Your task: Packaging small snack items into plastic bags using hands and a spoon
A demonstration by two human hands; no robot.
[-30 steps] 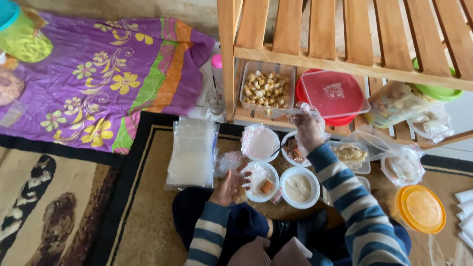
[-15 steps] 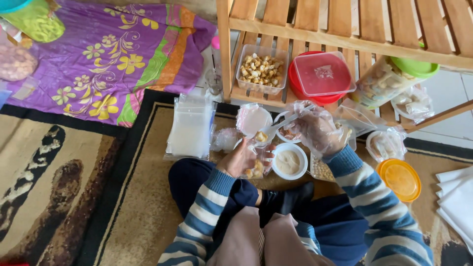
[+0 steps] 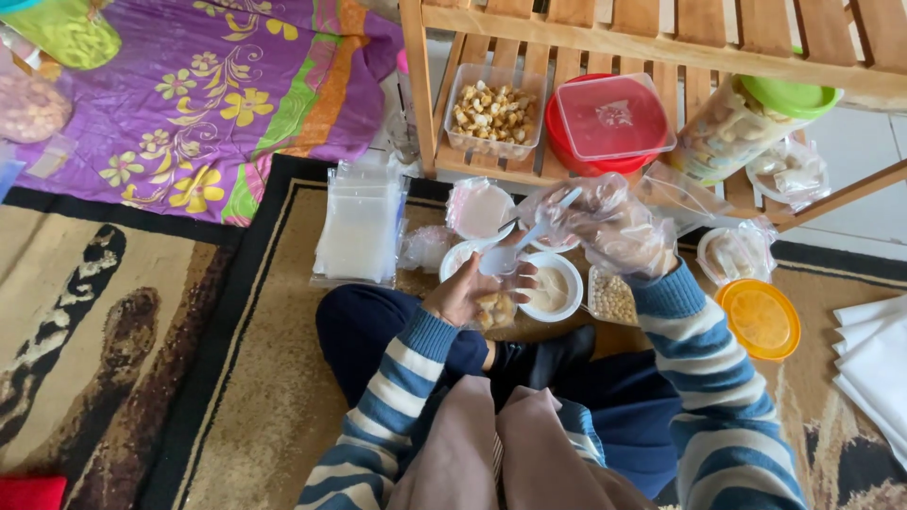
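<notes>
The right hand (image 3: 619,231), loosely covered by a clear plastic glove, has drawn back toward the lap since a second ago, fingers pinching a white plastic spoon (image 3: 515,250). The left hand (image 3: 472,293) now cups a small clear bag of fried pieces (image 3: 494,308) (golden, lumpy). At twelve o'clock, a red round tub (image 3: 605,142) under a square translucent lid sits on the slatted wooden shelf (image 3: 491,165).

A brown and beige patterned carpet with a black border (image 3: 236,416) is covering the floor. A slatted wooden shelf rack (image 3: 661,38) is standing beyond it, daylight falling on pale tiles (image 3: 869,179).
</notes>
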